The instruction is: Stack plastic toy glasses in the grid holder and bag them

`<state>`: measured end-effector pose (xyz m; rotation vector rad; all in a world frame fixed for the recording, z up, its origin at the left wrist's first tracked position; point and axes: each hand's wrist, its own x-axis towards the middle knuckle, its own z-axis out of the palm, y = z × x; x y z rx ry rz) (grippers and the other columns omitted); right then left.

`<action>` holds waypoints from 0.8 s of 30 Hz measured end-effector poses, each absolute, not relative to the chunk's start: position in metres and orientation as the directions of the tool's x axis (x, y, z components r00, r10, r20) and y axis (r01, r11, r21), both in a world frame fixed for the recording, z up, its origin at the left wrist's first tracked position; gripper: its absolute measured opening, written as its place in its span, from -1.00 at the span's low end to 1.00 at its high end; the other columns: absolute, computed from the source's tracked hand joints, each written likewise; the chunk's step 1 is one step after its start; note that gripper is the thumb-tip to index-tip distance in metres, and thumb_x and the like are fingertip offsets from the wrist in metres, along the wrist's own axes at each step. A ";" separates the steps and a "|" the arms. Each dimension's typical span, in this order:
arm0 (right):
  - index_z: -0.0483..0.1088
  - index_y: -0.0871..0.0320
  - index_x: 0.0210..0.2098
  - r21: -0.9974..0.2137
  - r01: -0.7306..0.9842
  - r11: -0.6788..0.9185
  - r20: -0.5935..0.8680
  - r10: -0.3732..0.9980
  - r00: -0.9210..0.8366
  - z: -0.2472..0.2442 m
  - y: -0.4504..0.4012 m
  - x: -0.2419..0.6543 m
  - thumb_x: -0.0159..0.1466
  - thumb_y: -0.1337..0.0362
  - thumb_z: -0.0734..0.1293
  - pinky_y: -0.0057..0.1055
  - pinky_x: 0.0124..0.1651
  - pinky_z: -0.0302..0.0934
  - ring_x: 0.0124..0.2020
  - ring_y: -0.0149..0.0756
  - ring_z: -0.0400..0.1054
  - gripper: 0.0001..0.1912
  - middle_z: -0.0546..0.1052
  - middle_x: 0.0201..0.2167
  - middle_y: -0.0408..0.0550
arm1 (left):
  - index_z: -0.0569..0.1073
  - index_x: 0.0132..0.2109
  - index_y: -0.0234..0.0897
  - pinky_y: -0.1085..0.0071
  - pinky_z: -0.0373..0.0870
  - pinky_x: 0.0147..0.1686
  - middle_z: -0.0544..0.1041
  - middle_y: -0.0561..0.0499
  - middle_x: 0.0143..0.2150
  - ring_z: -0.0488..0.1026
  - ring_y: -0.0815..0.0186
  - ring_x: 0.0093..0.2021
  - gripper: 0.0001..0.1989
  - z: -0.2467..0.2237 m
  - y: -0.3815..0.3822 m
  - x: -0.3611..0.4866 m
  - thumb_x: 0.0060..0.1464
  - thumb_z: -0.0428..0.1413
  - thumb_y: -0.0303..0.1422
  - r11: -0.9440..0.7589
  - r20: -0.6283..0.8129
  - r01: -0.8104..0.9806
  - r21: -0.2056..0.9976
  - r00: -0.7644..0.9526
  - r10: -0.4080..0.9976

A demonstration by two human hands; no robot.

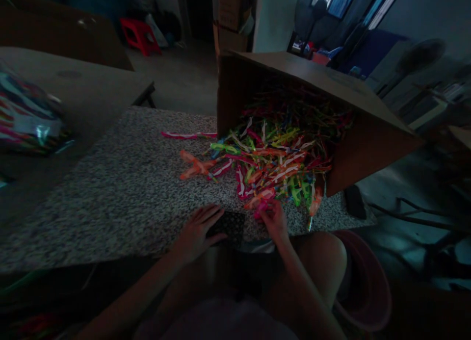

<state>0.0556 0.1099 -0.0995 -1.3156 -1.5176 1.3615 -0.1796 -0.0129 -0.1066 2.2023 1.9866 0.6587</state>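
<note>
My left hand rests at the front edge of the speckled tabletop. Its fingers are stretched out and its thumb is apart, at the left side of a flat black patterned piece. The fingers of my right hand are closed on a bright pink plastic piece, low over the table. Just beyond lies a heap of thin colourful plastic pieces in orange, green, pink and white, spilling from a cardboard box on its side. An orange cross-shaped piece lies left of the heap.
A dark flat object lies at the table's right end. Below it, beside my knee, stands a pinkish tub. Another table with a shiny colourful bag is at the left. A red stool stands on the floor behind.
</note>
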 end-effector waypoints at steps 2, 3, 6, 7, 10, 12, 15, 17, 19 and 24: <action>0.16 0.14 -0.07 -0.974 0.221 -0.053 -0.103 0.969 -0.224 -0.102 0.106 0.053 0.12 0.14 0.33 -0.42 -0.40 0.39 -0.44 -0.33 0.45 -0.56 0.47 -0.27 -0.04 | 0.28 0.23 -0.22 0.02 0.09 0.23 0.29 -0.10 0.24 0.18 0.08 0.26 -0.38 -0.109 -0.017 -0.175 0.14 -0.03 0.04 -0.132 0.251 0.933 0.336 0.046 0.967; 0.16 0.15 -0.07 -0.976 0.210 -0.050 -0.098 0.969 -0.225 -0.101 0.104 0.052 0.13 0.13 0.32 -0.41 -0.38 0.39 -0.42 -0.33 0.46 -0.56 0.48 -0.26 -0.03 | 0.28 0.23 -0.23 0.02 0.08 0.23 0.30 -0.08 0.24 0.18 0.08 0.26 -0.41 -0.110 -0.018 -0.172 0.17 -0.05 0.00 -0.128 0.260 0.936 0.327 0.041 0.965; 0.17 0.16 -0.05 -0.978 0.208 -0.024 -0.087 0.950 -0.300 -0.094 0.100 0.054 0.20 0.12 0.28 -0.43 -0.40 0.38 -0.42 -0.34 0.45 -0.61 0.48 -0.26 -0.03 | 0.30 0.21 -0.24 0.02 0.11 0.22 0.34 -0.06 0.21 0.19 0.09 0.25 -0.52 -0.113 -0.017 -0.170 0.26 -0.13 -0.12 -0.141 0.311 0.942 0.305 0.042 0.950; 0.21 0.16 -0.05 -0.965 0.260 0.020 -0.069 0.943 -0.326 -0.089 0.101 0.057 0.22 0.13 0.25 -0.44 -0.40 0.36 -0.44 -0.35 0.44 -0.64 0.49 -0.27 -0.04 | 0.31 0.21 -0.24 0.01 0.12 0.21 0.35 -0.06 0.20 0.21 0.09 0.24 -0.54 -0.113 -0.016 -0.171 0.27 -0.14 -0.15 -0.152 0.339 0.941 0.302 0.043 0.940; 0.33 0.17 -0.08 -0.796 0.551 0.252 0.072 0.942 -0.328 -0.073 0.114 0.074 0.24 0.25 0.23 -0.41 -0.24 0.34 -0.37 -0.36 0.42 -0.74 0.49 -0.24 -0.03 | 0.34 0.18 -0.27 0.06 0.20 0.16 0.37 -0.11 0.18 0.25 0.09 0.21 -0.55 -0.109 -0.007 -0.174 0.26 -0.12 -0.16 -0.170 0.420 0.922 0.348 0.009 0.908; 0.36 0.16 -0.05 -0.595 0.704 0.387 0.186 0.919 -0.349 -0.063 0.126 0.082 0.20 0.39 0.22 -0.36 -0.07 0.30 -0.21 -0.30 0.39 -0.69 0.45 -0.13 0.01 | 0.36 0.14 -0.30 0.15 0.27 0.11 0.39 -0.15 0.13 0.30 0.13 0.14 -0.56 -0.101 0.009 -0.168 0.23 -0.07 -0.16 -0.155 0.429 0.897 0.414 -0.042 0.902; 0.31 0.15 0.08 -0.351 0.762 0.544 0.276 0.838 -0.471 -0.054 0.147 0.080 0.15 0.52 0.19 -0.31 0.08 0.22 0.04 -0.21 0.26 -0.50 0.35 0.03 0.06 | 0.38 0.11 -0.31 0.23 0.32 0.05 0.43 -0.15 0.02 0.36 0.15 0.03 -0.57 -0.081 0.043 -0.145 0.14 0.07 -0.22 -0.110 0.325 0.894 0.435 -0.042 0.945; 0.27 0.18 0.12 -0.213 0.761 0.613 0.299 0.782 -0.547 -0.052 0.160 0.073 0.16 0.54 0.17 -0.29 0.10 0.20 0.10 -0.17 0.19 -0.47 0.31 0.08 0.10 | 0.41 0.06 -0.33 0.19 0.29 0.05 0.43 -0.18 -0.01 0.35 0.10 0.03 -0.57 -0.067 0.067 -0.127 0.03 0.16 -0.29 -0.081 0.217 0.914 0.398 -0.007 0.976; 0.29 0.19 0.10 -0.100 0.754 0.649 0.290 0.744 -0.602 -0.052 0.170 0.066 0.20 0.53 0.17 -0.29 0.06 0.22 0.08 -0.15 0.20 -0.52 0.33 0.05 0.12 | 0.45 -0.02 -0.36 0.15 0.28 0.04 0.44 -0.19 -0.04 0.35 0.05 0.02 -0.61 -0.054 0.086 -0.117 -0.04 0.20 -0.34 -0.052 0.146 0.926 0.374 -0.004 0.989; 0.40 0.15 -0.11 -0.101 0.689 0.717 0.322 0.679 -0.660 -0.054 0.186 0.064 0.29 0.38 0.20 -0.37 -0.02 0.23 -0.05 -0.22 0.28 -0.78 0.44 -0.17 0.05 | 0.46 -0.18 -0.35 0.38 0.36 -0.24 0.50 -0.05 -0.28 0.43 0.27 -0.28 -0.65 -0.028 0.105 -0.137 0.02 0.14 -0.15 -0.125 0.137 0.678 0.725 0.036 0.990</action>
